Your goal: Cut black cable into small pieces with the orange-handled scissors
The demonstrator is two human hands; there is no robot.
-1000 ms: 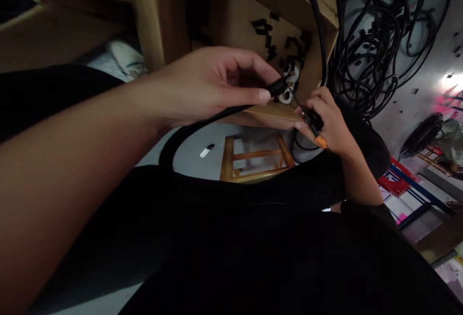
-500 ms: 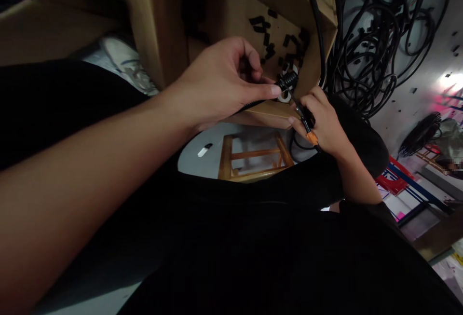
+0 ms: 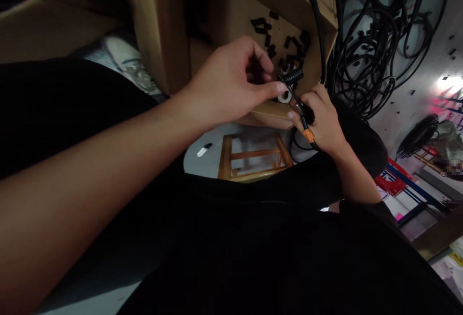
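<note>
While the left hand (image 3: 231,81) curls above a cardboard box flap (image 3: 269,117), its fingers (image 3: 262,59) stand narrowly parted and its thumb tip ends just beside a ribbed black cable sleeve (image 3: 292,76); whether the hand grips that sleeve, I cannot tell. The right hand (image 3: 323,124) is closed, its fingers pinching a dark wire end (image 3: 307,112) that carries one orange plug (image 3: 308,135). A thin metal rod (image 3: 294,95) runs between the sleeve and the wire end, so the two hands work very close together, with only a narrow gap between thumb and fingertips.

Compared with the earlier frames, the left hand sits further toward the box corner, the sleeve has shifted the same way, and the orange plug has drawn in toward the right palm.

Just behind the sleeve, one white ring (image 3: 284,97) shows, partly hidden. Many small black pieces (image 3: 278,40) lie scattered on the cardboard, too many and too overlapped to count exactly. A single thick black cable (image 3: 317,16) runs down along the box edge, and a large tangle of black cables (image 3: 367,30) lies beyond it. Past the flap's lower edge stand one wooden stool (image 3: 249,158) and one white shoe (image 3: 119,57).
</note>
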